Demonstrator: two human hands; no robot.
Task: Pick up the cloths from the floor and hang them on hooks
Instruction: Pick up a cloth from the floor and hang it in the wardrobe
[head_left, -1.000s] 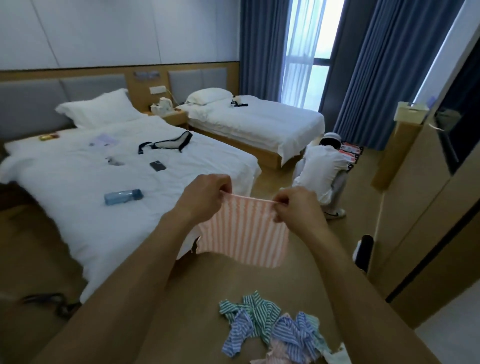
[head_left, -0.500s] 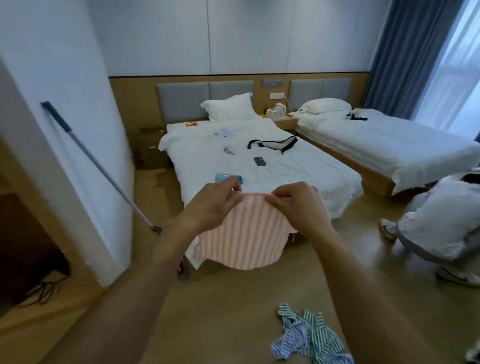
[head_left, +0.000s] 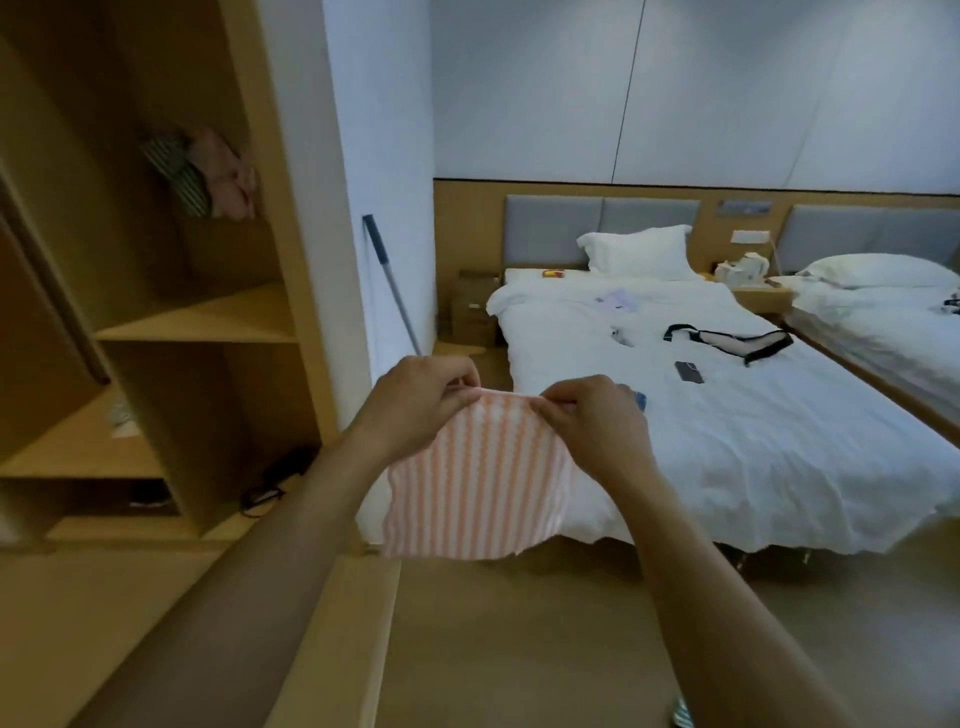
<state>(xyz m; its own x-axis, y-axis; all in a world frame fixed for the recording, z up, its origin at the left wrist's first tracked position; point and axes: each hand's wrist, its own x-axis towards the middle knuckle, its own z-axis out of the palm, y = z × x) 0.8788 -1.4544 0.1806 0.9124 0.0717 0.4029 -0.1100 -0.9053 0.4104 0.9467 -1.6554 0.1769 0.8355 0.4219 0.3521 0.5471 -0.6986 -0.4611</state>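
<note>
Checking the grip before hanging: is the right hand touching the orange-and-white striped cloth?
Touching. The head view shows the right hand pinching the top edge of the orange-and-white striped cloth, which hangs below; the left hand pinches the other corner.

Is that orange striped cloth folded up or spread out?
Spread out: the orange striped cloth hangs flat, pinched along its top edge by the left hand and right hand.

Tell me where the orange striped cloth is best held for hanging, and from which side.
Along its top edge, from above. The orange striped cloth hangs flat below that edge, and the left hand and right hand each already pinch it there, a short way apart. That grip keeps a short span of the hem taut between them, probably easiest to slip over a hook.
</note>
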